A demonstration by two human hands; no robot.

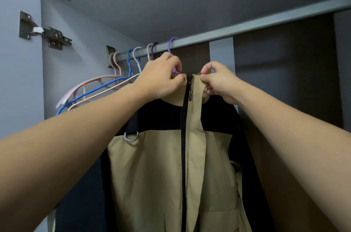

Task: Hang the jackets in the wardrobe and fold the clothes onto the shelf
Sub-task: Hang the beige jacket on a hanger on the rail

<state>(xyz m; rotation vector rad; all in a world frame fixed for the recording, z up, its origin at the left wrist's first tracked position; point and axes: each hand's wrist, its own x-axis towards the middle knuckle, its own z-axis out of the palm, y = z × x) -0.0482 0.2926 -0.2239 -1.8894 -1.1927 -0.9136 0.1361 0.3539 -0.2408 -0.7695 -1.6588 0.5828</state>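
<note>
Jacket (157,174) of smooth, matt tan and black woven cloth with a black zip (183,136) and a dull metal ring (131,136); rail (247,25) of matt grey metal; hangers (95,89) of smooth plastic; hinge (45,32) of shiny metal at the wardrobe's left wall.

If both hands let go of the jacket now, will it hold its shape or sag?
Probably sags a little: the jacket is soft fabric, creased below the collar that both hands pinch. It likely stays up, since its purple hanger hooks the rail. It may swing.
</note>
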